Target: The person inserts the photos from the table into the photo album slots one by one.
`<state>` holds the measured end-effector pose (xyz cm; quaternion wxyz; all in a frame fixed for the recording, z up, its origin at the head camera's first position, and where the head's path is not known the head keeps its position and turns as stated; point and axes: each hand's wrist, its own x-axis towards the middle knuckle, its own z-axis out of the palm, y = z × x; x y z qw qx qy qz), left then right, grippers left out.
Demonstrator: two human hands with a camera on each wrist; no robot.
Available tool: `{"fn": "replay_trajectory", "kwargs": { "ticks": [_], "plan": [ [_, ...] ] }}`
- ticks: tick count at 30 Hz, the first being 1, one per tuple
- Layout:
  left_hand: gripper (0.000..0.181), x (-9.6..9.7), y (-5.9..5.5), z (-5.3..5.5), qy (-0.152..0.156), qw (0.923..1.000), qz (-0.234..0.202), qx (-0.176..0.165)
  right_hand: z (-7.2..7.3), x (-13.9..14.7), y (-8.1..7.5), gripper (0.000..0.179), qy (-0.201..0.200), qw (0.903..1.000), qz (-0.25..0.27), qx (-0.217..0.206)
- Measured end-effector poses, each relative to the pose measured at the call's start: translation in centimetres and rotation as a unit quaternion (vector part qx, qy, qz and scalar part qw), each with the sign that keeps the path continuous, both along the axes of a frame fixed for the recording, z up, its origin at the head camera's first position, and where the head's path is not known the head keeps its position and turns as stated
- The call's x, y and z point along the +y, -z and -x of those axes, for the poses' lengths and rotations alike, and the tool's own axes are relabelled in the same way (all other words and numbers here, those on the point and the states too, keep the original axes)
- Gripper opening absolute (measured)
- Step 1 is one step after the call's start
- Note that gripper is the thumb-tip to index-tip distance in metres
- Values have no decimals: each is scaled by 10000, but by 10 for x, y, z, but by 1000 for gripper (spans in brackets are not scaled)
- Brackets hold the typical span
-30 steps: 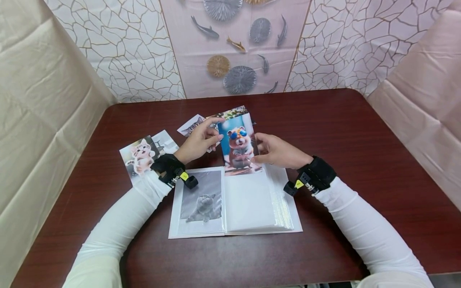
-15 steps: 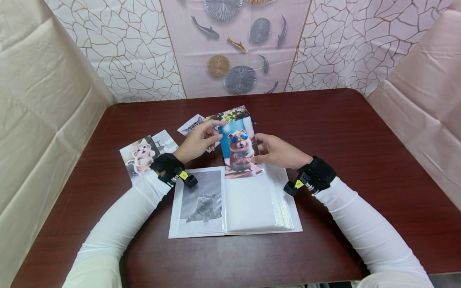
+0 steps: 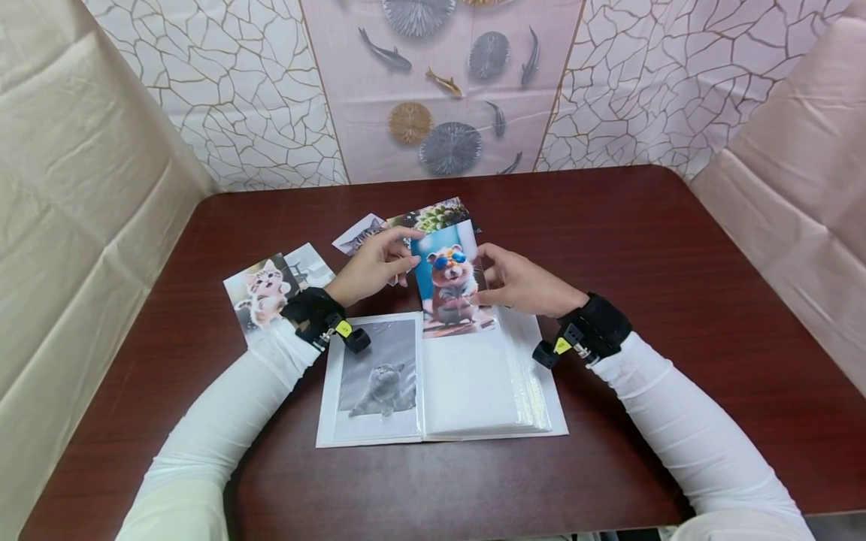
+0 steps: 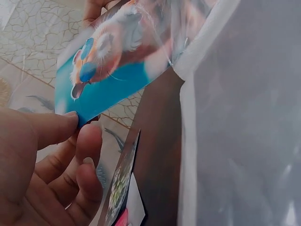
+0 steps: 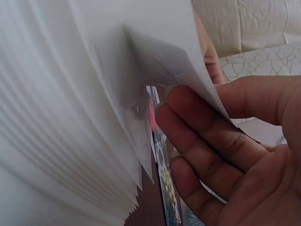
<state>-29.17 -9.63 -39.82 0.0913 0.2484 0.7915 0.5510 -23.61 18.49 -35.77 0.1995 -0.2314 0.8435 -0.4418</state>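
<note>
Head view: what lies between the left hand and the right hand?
The hamster photo, as the head view shows: the left hand pinches its upper left corner and the right hand is at its right edge.

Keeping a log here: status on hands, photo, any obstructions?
Left hand pinching hamster photo at upper left; right hand gripping its right edge. Lower end overlapping right album page, apparently tucked in. No obstruction visible.

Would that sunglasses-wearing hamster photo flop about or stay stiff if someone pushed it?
The hamster photo is probably stiffish: its upper part sticks out fairly flat beyond the album. It's likely light, since the left hand pinches just a corner. Being thin, it might crease if pushed hard edge-on.
</note>
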Motion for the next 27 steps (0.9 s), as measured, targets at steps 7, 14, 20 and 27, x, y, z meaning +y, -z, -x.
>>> {"fn": "replay_trajectory", "kwargs": {
  "ticks": [7,14,20,27],
  "plan": [
    [39,1,-1,-2,26,10000,-32,-50,-1,0,-1,48,24,9997,202,-150],
    [34,2,0,-2,181,9997,145,81,-1,1,-2,53,139,9993,233,-244],
    [31,1,2,-2,284,9991,225,205,-1,2,-2,56,114,9987,364,-336],
    [28,-1,3,-1,409,9983,282,292,0,2,-1,67,131,9986,428,-265]
  ]
}}
